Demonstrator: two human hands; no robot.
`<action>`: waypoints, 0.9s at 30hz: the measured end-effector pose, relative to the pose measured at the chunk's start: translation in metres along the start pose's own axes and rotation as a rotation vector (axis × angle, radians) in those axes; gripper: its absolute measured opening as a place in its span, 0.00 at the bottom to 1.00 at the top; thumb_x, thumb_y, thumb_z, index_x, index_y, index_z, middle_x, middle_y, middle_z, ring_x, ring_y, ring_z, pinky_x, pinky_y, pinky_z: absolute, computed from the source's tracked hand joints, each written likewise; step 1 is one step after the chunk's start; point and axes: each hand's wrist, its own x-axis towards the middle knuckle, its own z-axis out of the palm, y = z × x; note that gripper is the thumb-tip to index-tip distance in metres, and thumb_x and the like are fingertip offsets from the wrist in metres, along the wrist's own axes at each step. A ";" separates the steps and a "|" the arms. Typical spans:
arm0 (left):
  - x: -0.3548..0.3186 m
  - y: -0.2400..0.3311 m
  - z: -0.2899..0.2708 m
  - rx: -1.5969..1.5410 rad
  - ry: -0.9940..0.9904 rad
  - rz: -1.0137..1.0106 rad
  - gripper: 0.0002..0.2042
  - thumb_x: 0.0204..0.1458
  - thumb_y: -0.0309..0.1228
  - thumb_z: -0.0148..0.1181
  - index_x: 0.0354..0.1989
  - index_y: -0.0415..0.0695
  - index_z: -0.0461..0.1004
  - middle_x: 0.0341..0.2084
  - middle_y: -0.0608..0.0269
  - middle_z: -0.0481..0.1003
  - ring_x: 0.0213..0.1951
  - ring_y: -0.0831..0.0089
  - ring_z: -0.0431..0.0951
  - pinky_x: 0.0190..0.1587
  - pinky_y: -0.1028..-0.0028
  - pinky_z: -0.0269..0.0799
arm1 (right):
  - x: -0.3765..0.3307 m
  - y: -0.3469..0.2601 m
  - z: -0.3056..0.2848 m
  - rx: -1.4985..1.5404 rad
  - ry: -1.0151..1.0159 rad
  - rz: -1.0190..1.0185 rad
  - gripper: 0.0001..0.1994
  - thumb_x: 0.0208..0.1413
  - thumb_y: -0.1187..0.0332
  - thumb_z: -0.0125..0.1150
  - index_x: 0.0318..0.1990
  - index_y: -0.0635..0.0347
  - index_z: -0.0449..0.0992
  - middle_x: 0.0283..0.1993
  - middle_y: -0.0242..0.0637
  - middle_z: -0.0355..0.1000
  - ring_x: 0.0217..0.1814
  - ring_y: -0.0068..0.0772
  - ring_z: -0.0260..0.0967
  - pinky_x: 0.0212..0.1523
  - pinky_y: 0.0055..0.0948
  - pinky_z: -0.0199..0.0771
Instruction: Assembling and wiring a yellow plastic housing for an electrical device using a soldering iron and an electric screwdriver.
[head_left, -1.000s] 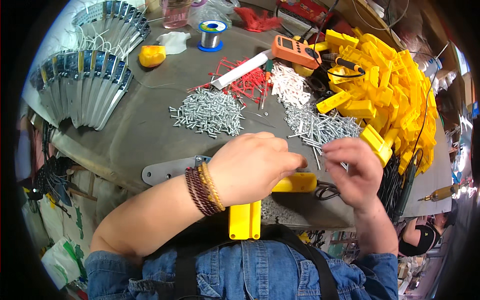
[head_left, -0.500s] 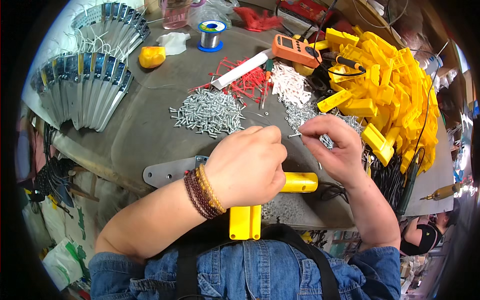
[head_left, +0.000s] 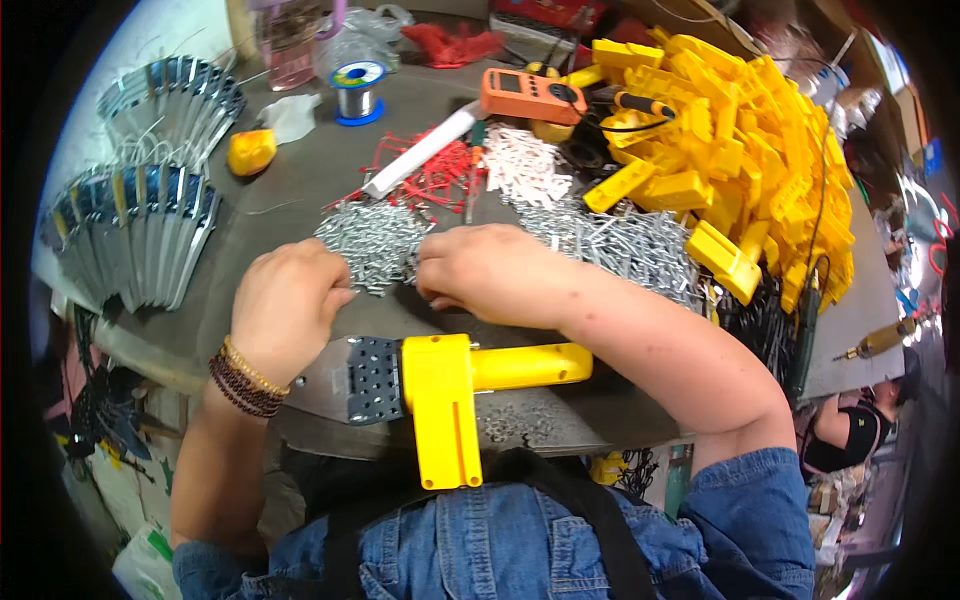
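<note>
My left hand (head_left: 290,300) is at the left edge of a pile of silver screws (head_left: 368,240), its fingers curled together. At the pile's right edge, my right hand (head_left: 490,272) has its fingertips pinched downward. Whatever is in either hand is hidden or too small to make out. Nearer me lies a yellow plastic housing (head_left: 440,400) with a round yellow handle (head_left: 535,367) pointing right. A metal plate with a perforated section (head_left: 375,380) sticks out of its left side. Neither hand touches this yellow piece.
Metal plates (head_left: 130,235) stand fanned out at the left. Behind the screws are red wired parts (head_left: 425,175), white pieces (head_left: 525,165), a solder spool (head_left: 358,95) and an orange meter (head_left: 530,97). Yellow housings (head_left: 740,170) heap up at the right, beside more silver screws (head_left: 630,245).
My left hand has moved left off the yellow housing, uncovering it. My right hand has swung left from the right-hand hardware to the screw pile; the screw seen at its fingertips is no longer visible.
</note>
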 end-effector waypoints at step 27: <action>-0.081 0.067 -0.006 -0.345 0.101 0.560 0.05 0.49 0.29 0.65 0.34 0.45 0.81 0.41 0.63 0.81 0.50 0.62 0.80 0.54 0.59 0.73 | -0.088 -0.109 0.011 0.269 0.423 -0.244 0.12 0.43 0.68 0.74 0.37 0.59 0.81 0.41 0.37 0.77 0.35 0.34 0.75 0.32 0.30 0.75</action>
